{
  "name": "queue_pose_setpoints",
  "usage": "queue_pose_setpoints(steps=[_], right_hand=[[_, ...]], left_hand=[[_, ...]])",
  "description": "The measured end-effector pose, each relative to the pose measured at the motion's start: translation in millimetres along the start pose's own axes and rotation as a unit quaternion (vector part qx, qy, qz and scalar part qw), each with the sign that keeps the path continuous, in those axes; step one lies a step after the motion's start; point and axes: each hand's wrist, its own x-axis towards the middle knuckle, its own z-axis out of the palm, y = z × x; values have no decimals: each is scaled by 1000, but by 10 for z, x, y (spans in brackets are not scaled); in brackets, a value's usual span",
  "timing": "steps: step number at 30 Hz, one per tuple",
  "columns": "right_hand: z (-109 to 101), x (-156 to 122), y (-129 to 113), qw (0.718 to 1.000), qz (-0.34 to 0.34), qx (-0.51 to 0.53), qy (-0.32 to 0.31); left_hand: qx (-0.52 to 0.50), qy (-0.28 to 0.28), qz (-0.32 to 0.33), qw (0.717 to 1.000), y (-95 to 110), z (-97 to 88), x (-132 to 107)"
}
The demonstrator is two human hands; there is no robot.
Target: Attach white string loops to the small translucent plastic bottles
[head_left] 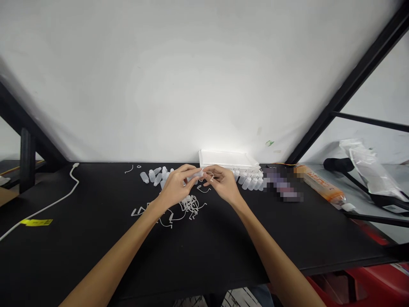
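Between the thumb and fingers of my left hand (179, 183) is a small frosted white plastic bottle (197, 174), lying sideways. My right hand (223, 182) pinches a thin white bendy strip (210, 174) at the bottle's right end. Whether the strip enters the bottle is too small to tell. Below my hands lies a tangled pile of similar white strips (191, 205), some with bent ends. Several loose frosted bottles (145, 177) lie beyond my left hand, which partly hides them. Right of my right hand, more bottles (254, 183) lie side by side in rows.
A stack of flat white packets (228, 158) rests against the wall. Farther right are a blurred-out item (283, 185) and an orange-labelled tube (321, 185). A white cable (60, 198) with a yellow tag runs along the left. Black frame bars (315, 128) flank the black table (204, 256).
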Motion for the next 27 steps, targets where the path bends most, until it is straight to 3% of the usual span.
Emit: queue_pose_setpoints(steps=[5, 9, 17, 27], right_hand=[[-1, -3, 15, 1000, -14, -17, 15], [-15, 0, 60, 1000, 5, -9, -20], [4, -14, 64, 998, 8, 42, -46], [29, -19, 0, 998, 24, 63, -16]], left_hand=[[9, -49, -45, 998, -31, -8, 12], [-4, -47, -45, 998, -48, 1, 15], [12, -15, 20, 1000, -42, -28, 9], [21, 37, 109, 993, -58, -2, 10]])
